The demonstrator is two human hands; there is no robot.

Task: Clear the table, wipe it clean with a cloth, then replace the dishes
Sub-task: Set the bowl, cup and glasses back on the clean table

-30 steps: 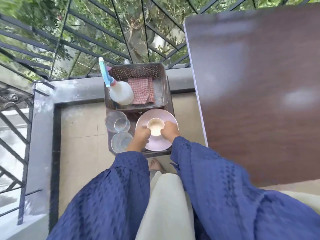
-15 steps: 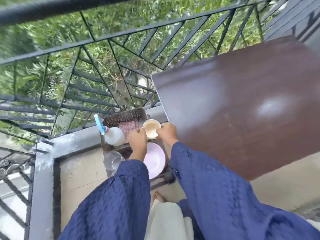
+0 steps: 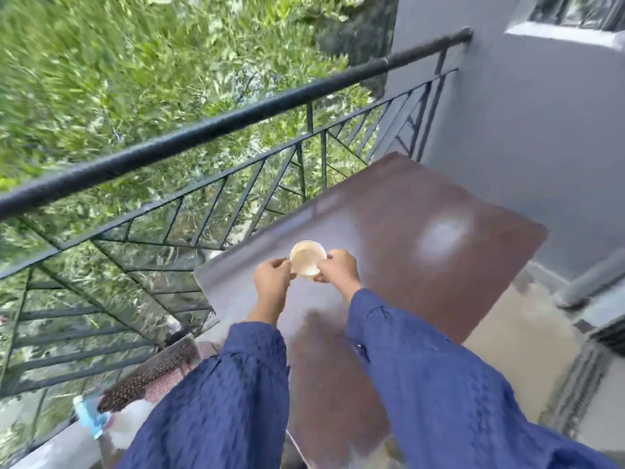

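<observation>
A small cream bowl (image 3: 307, 258) is held between both my hands over the near-left part of the dark brown table (image 3: 439, 265). My left hand (image 3: 272, 282) grips its left rim and my right hand (image 3: 338, 269) grips its right rim. Whether the bowl touches the tabletop I cannot tell. The tabletop is glossy and bare apart from the bowl. At the lower left, the perforated metal tray (image 3: 152, 374) with the red checked cloth (image 3: 162, 385) shows partly behind my left sleeve.
A spray bottle with a blue head (image 3: 93, 418) lies at the lower left beside the tray. A black metal railing (image 3: 203, 130) runs behind the table, greenery beyond it. A grey wall (image 3: 524, 130) stands at the table's far right.
Both hands lifted the cream bowl off the pink plate on the floor and carried it up and right over the table. My view swung up; plate and glasses are out of sight.
</observation>
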